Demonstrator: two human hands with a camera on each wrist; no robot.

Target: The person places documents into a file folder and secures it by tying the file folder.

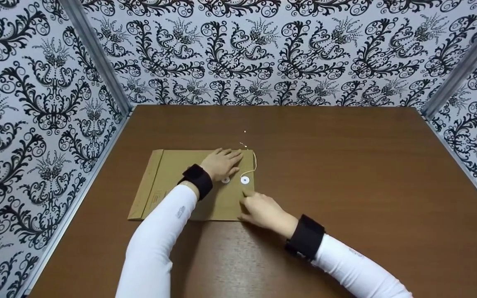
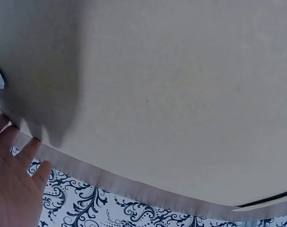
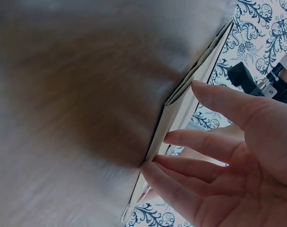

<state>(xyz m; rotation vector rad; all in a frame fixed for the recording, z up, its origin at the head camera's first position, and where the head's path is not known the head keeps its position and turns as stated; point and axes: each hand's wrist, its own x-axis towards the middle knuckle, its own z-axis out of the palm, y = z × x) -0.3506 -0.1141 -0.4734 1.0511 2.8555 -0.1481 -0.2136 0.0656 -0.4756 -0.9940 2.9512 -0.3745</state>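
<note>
A brown kraft string-tie envelope [image 1: 184, 165] lies flat on the table, its folded strip at the left end. Two white button discs show near its right end, the right disc [image 1: 244, 180] fully and the left disc [image 1: 226, 180] partly under my left hand [image 1: 222, 163]. That hand rests on the envelope with fingers spread and straight. From the right disc a pale string [image 1: 255, 161] loops past the envelope's right edge. My right hand [image 1: 263, 210] touches the lower right edge; in the right wrist view its fairly straight fingertips meet the envelope's side [image 3: 181, 101].
The brown wooden table [image 1: 346, 174] extends to the right and behind the envelope. Patterned black-and-white panels [image 1: 259, 49] with grey metal posts [image 1: 97, 54] enclose it at the back and sides. A tiny white speck [image 1: 244, 131] lies behind the envelope.
</note>
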